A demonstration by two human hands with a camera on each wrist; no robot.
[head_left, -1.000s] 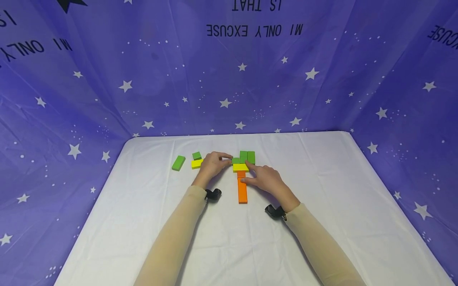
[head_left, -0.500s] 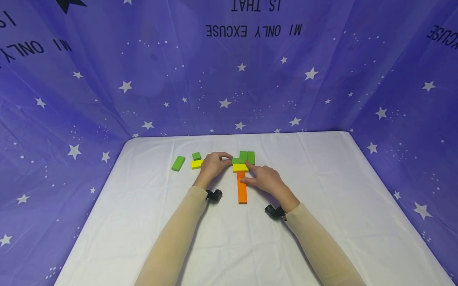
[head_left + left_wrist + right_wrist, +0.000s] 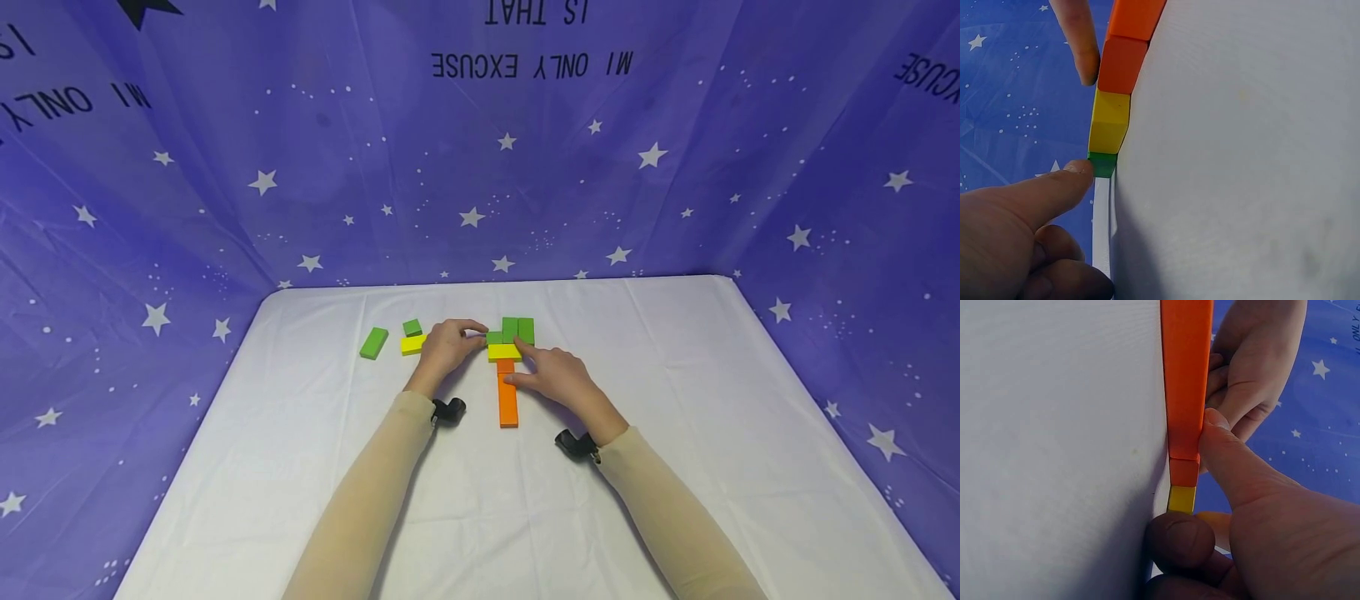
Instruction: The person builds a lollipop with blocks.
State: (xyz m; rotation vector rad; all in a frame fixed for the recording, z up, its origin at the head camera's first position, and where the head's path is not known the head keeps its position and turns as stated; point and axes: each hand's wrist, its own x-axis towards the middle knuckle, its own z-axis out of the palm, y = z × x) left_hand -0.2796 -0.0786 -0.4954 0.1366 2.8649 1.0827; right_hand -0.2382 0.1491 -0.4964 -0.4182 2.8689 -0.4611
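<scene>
Flat blocks lie joined in a row on the white table. A long orange block (image 3: pixel 508 407) is nearest, then a short orange block (image 3: pixel 506 365), a yellow block (image 3: pixel 504 353) and green blocks. My left hand (image 3: pixel 446 346) pinches the small green block (image 3: pixel 492 338) at the row's left side; its thumb (image 3: pixel 1063 187) touches that block's edge in the left wrist view. My right hand (image 3: pixel 561 375) has its index finger against the yellow and green blocks. Its thumb (image 3: pixel 1225 447) presses the long orange block. Two taller green blocks (image 3: pixel 527 331) stand side by side at the back.
Left of the left hand lie a loose green block (image 3: pixel 374 342), a small green block (image 3: pixel 412 327) and a yellow block (image 3: pixel 412 345) partly covered by that hand. A purple star-printed curtain (image 3: pixel 405 167) surrounds the white-covered table (image 3: pixel 645 325) at the back and sides.
</scene>
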